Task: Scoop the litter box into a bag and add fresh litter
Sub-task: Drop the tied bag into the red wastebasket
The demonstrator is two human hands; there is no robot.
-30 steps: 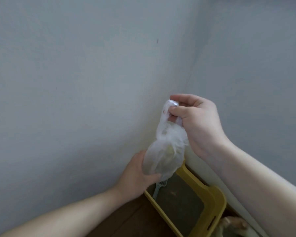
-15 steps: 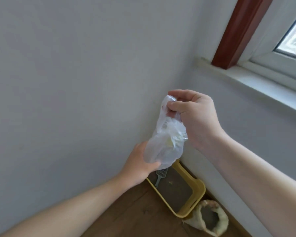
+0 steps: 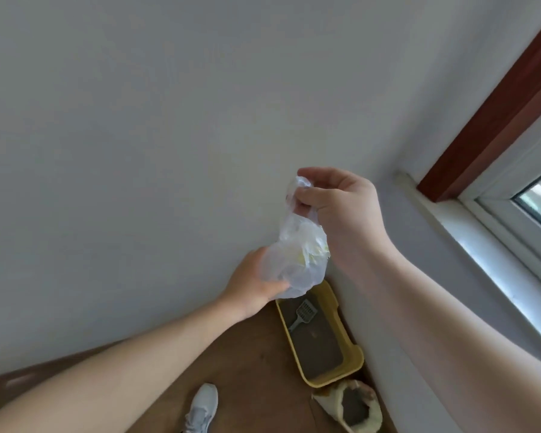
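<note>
Both hands raised in front of a grey wall, well above the floor. Right hand (image 3: pixel 341 210) pinched tight on the gathered neck of a thin clear plastic bag (image 3: pixel 294 260); left hand (image 3: pixel 250 285) cupped around its bulging bottom. Pale yellowish clumps dimly visible inside. Down on the wooden floor (image 3: pixel 256 370), in the corner, a yellow litter box (image 3: pixel 353 367) with a grey scoop (image 3: pixel 303 314) lying in the litter. Just beside its near end, an open sack of litter (image 3: pixel 350 407). A white shoe (image 3: pixel 200 407) nearby.
</note>
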